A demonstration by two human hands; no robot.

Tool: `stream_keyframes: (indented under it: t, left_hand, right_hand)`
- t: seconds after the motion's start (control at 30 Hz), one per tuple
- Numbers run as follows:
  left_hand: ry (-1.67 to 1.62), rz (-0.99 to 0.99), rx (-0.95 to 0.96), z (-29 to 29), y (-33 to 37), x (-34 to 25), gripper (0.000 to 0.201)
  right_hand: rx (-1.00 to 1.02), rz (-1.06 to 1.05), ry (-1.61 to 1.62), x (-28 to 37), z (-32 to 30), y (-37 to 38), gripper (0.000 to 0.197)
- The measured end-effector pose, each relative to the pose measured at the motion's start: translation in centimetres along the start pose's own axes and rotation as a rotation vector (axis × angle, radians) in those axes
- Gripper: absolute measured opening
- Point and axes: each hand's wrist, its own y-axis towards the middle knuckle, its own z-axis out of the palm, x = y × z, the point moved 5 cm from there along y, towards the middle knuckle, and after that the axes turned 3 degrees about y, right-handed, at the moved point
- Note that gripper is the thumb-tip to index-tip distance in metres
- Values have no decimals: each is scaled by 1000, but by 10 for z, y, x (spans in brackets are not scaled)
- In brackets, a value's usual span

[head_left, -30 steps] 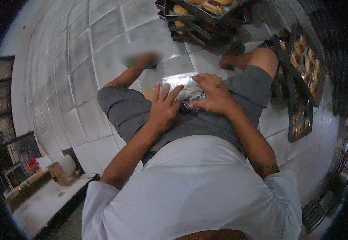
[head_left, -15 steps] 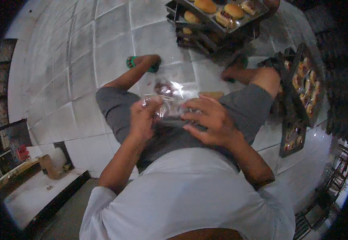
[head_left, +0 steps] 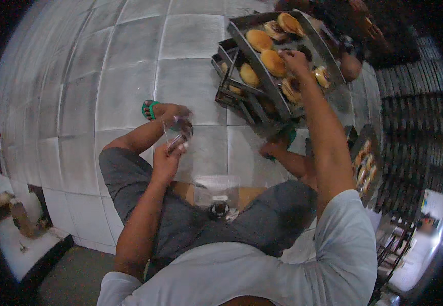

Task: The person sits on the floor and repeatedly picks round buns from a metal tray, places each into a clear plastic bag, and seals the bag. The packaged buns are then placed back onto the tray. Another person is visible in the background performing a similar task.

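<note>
My left hand is closed on a clear plastic bag, held up over my left shin; dark patches show on it, and whether anything is inside I cannot tell. My right hand reaches forward into the top metal tray, its fingers closed at the edge of a round golden bun. Around it in that tray lie several more buns, some plain like the bun to the left, others with a dark topping or filling. A wrapped bun rests near the tray's right side.
Under the top tray more metal trays are stacked crookedly, with buns in them. Clear plastic bags and a small dark round thing are at my lap. Another tray of filled buns stands at the right. Part of another person shows beyond the stack.
My right hand has left the bag at my lap and stretched forward into the top tray. My left hand has moved left and a little forward with the bag. The view has shifted.
</note>
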Motion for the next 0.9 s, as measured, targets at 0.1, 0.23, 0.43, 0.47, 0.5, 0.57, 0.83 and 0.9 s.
stream_keyframes:
  t: [0.1, 0.23, 0.43, 0.47, 0.5, 0.57, 0.83, 0.9]
  left_hand:
    - [-34, -187, 84, -1, 5, -9, 16]
    - [47, -282, 113, -4, 10, 1, 12]
    - [-36, -272, 131, 10, 15, 1, 12]
    - [19, -293, 151, 10, 16, 11, 12]
    - [-13, -306, 124, 6, 14, 19, 12]
    - [-58, -283, 159, 12, 22, 17, 13]
    - [-124, -266, 136, 23, 9, -3, 13]
    - [-153, -282, 134, 24, 10, -1, 16]
  right_hand:
    - [225, -251, -99, 6, 27, 38, 55]
    - [406, -316, -207, 21, 37, 49, 51]
    - [533, -235, -278, 20, 33, 49, 49]
    - [535, -260, -207, 25, 31, 42, 51]
    - [554, -299, -137, 52, 38, 17, 52]
    - [458, -263, -139, 11, 24, 28, 61]
    - [719, -118, -230, 29, 20, -21, 45]
    - [621, -192, -271, 16, 18, -13, 41]
